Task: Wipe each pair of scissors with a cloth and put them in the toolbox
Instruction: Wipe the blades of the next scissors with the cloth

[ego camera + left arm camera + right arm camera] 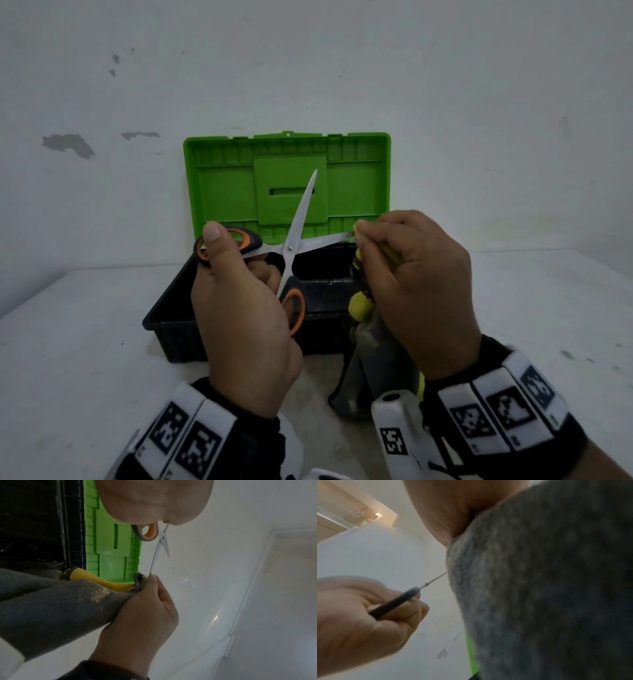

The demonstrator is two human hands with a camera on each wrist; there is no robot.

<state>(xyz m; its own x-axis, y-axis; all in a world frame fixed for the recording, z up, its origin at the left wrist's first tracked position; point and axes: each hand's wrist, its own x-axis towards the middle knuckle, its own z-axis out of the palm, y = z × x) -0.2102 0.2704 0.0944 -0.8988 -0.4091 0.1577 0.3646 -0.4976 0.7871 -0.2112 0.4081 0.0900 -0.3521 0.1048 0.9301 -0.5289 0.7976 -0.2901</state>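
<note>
Scissors (291, 246) with orange-and-black handles are held above the toolbox (171, 308), their blades spread wide. My left hand (236, 308) grips the handles, thumb over the upper ring. One blade points up in front of the green lid (233, 192); the other points right into my right hand (411, 284). That hand pinches a grey and yellow cloth (373, 346) around the blade's tip. The left wrist view shows the cloth (51, 601) bunched at the blade end (154, 561). In the right wrist view the cloth (547, 588) fills the frame and the scissors (412, 595) appear edge-on.
The toolbox has a black tray and an upright green lid, and stands on a white table (85, 359) against a white wall (308, 68). The cloth's tail hangs to the table in front of the toolbox. What lies inside the tray is hidden by my hands.
</note>
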